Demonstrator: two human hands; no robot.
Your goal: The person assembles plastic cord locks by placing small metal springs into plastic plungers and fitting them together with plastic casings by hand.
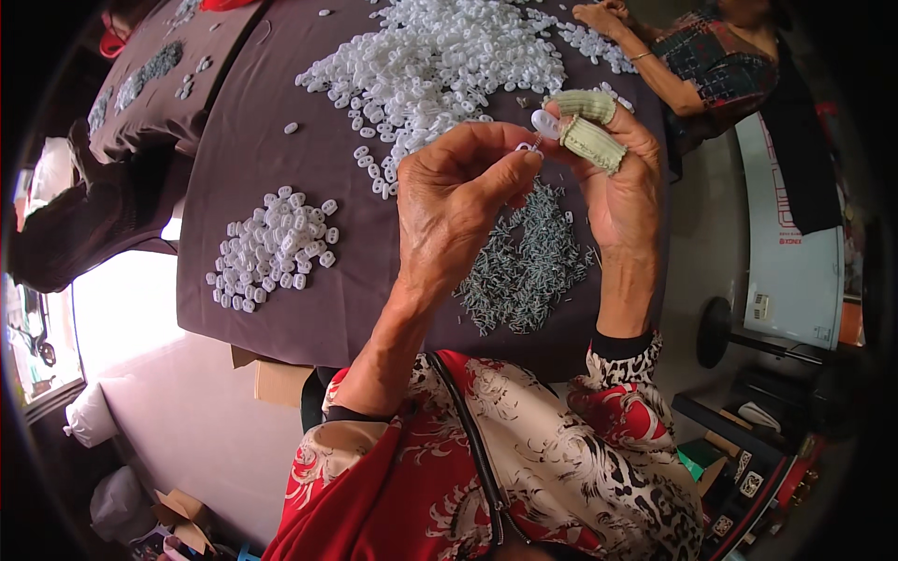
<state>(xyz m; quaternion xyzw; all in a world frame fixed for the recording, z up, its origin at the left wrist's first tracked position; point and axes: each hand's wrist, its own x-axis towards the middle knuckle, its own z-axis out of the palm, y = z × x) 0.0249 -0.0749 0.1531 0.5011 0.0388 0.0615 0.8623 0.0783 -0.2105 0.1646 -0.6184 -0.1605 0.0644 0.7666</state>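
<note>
My left hand [449, 192] is closed in a pinch over the table, thumb against fingertips, on a small white plastic piece [526, 147]. A thin metal part shows beside it, too small to name surely. Close by on the right, my right hand [622, 182] grips an oval white plastic piece [544, 122] with slots. Pale green ribbed fabric sleeves [594, 145] cover two of its fingers. Below both hands lies a heap of small grey screws [524, 271]. The big pile of white plastic pieces [449, 61] spreads beyond them.
A smaller heap of white pieces [271, 248] lies left on the dark cloth-covered table [309, 327]. At far right, another person's hand [603, 19] reaches over white pieces. A second table [201, 93] with grey heaps stands at far left. Cardboard [281, 381] shows under the front edge.
</note>
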